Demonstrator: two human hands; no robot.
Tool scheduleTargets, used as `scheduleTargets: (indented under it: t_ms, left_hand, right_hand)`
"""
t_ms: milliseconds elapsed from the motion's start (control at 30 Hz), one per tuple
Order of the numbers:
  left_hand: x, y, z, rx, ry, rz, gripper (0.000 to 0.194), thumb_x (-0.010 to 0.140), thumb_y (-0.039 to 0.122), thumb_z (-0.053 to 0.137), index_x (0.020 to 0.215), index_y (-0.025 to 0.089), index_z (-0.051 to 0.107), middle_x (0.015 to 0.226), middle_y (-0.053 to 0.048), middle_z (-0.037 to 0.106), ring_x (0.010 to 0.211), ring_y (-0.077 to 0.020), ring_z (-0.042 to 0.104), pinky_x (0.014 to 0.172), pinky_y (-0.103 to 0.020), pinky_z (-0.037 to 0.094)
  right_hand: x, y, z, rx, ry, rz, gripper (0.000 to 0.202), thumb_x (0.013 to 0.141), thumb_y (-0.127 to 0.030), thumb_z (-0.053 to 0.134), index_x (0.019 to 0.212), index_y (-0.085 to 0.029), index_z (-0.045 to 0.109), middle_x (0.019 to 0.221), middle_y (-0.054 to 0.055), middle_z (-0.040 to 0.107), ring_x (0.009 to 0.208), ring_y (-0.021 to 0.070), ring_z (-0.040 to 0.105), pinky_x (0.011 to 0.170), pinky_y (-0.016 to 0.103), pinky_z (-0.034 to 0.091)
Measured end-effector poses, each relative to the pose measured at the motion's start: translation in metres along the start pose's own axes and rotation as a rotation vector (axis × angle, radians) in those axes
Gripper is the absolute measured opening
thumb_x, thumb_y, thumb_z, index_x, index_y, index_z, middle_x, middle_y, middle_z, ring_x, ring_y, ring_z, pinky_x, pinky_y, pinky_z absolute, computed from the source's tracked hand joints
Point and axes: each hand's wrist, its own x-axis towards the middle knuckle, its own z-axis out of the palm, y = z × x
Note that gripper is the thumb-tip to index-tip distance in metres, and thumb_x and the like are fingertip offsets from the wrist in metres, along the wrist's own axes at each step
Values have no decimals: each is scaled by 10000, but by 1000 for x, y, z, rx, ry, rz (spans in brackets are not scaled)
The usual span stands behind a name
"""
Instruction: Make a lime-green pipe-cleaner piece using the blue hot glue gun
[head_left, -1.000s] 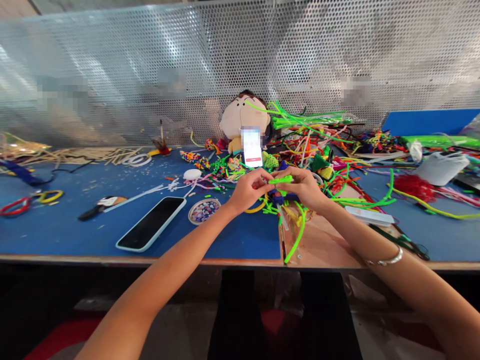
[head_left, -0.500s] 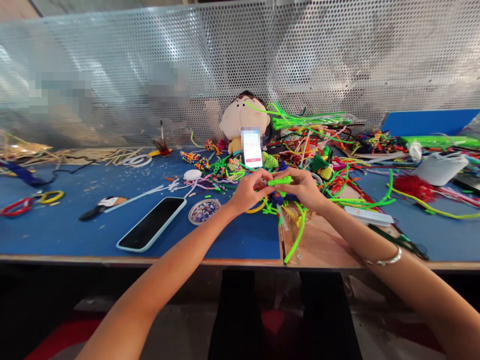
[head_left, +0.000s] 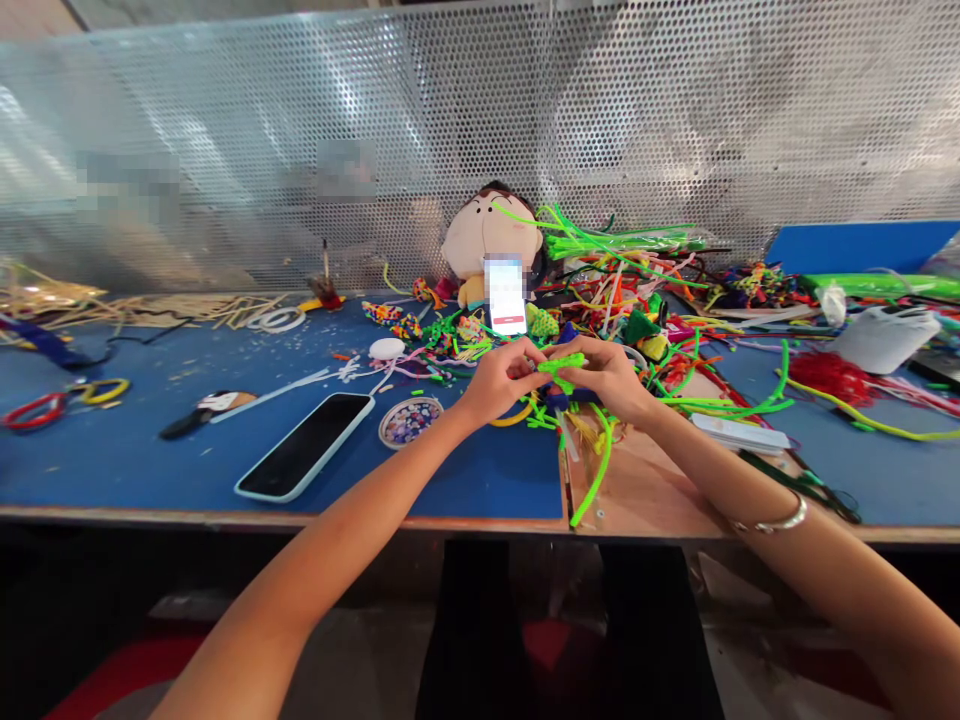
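Note:
Between my two hands is a short, knobbly, bright green piece (head_left: pixel 561 364) that looks like twisted pipe cleaners. My left hand (head_left: pixel 501 384) pinches its left end between thumb and fingers. Closed round the other end is my right hand (head_left: pixel 611 380); some of its fingers hide behind the piece. A loose green pipe cleaner (head_left: pixel 594 478) hangs toward the table's front edge just below. Short green cuttings (head_left: pixel 541 418) lie beneath the hands. A lit phone (head_left: pixel 507 300) leans on a big-headed plush doll (head_left: pixel 480 238) behind them.
A dark-screened phone (head_left: pixel 306 446), a round dish of beads (head_left: pixel 409 422) and scissors (head_left: pixel 67 402) lie on the left. Tangled colourful pipe cleaners (head_left: pixel 600 285) and a white bag (head_left: pixel 885 336) are at the right. A perforated metal screen (head_left: pixel 420 110) stands along the back.
The green piece has tilted a little, and more of its lower part shows between my fingers. Both hands keep their grip in nearly the same place.

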Motion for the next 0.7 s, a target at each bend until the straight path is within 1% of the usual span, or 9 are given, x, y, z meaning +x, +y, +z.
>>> scheduleTargets:
  t_ms: [233,400,700]
  left_hand:
    - [1,2,0,-44,5,-25,311,670,408,735,751,169,554,511,60,471,451,-63,400,450,-197,279]
    - [1,2,0,-46,8,-16,331,670,431,738,756,172,550,509,64,470,443,-62,405,448,-198,279]
    - [1,1,0,-15,14,-2,330,678,430,733,767,167,554,507,65,461,441,-65,409,445,-197,278]
  right_hand:
    - [1,-1,1,-20,-16,-30,215,633,-382,782,752,-218,712,867,16,716,775,153,633,732,316,529]
    - [1,-2,1,-38,-10,-27,223,630,-397,781,746,-219,716,898,29,725,828,179,646,741,331,536]
    - [1,0,-2,-56,-17,-51,178,667,-352,762,778,-217,728,915,28,729,845,177,653,750,310,514]
